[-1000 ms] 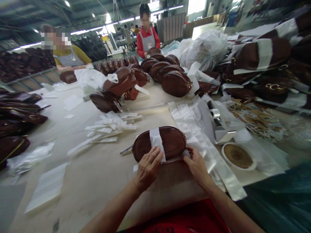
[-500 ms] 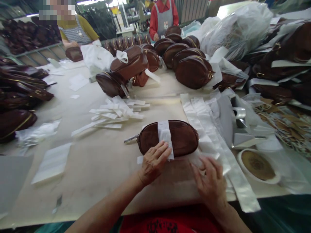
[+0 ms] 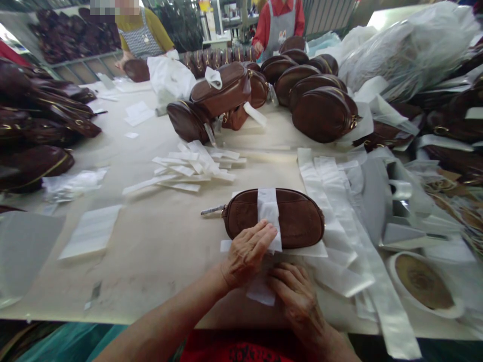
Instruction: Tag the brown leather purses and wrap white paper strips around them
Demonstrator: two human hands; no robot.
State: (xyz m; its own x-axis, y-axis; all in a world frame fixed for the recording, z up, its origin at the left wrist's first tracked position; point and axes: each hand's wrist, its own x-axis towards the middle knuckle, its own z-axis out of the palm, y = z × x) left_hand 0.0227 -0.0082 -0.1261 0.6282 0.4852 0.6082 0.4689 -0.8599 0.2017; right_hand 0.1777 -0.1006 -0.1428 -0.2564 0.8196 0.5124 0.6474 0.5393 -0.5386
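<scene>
A brown oval leather bag lies before me with a translucent white strip wrapped across its middle. My left hand rests on it, fingers stretched out and lying on the strip's near end. Just below, my right hand has its fingers curled at the edge of a loose white strip by the bag's near side. Its fingertips are partly hidden. From the bag's left end sticks out a wrapped zip pull.
Cut white strips lie behind left; longer strips run along the right beside a tape dispenser and a tape roll. Brown bags are piled at the back and left. Two people stand across the table.
My right hand has left the bag's right end and come left to its near side, where a loose strip now shows. My left hand stays on the bag. The view has shifted.
</scene>
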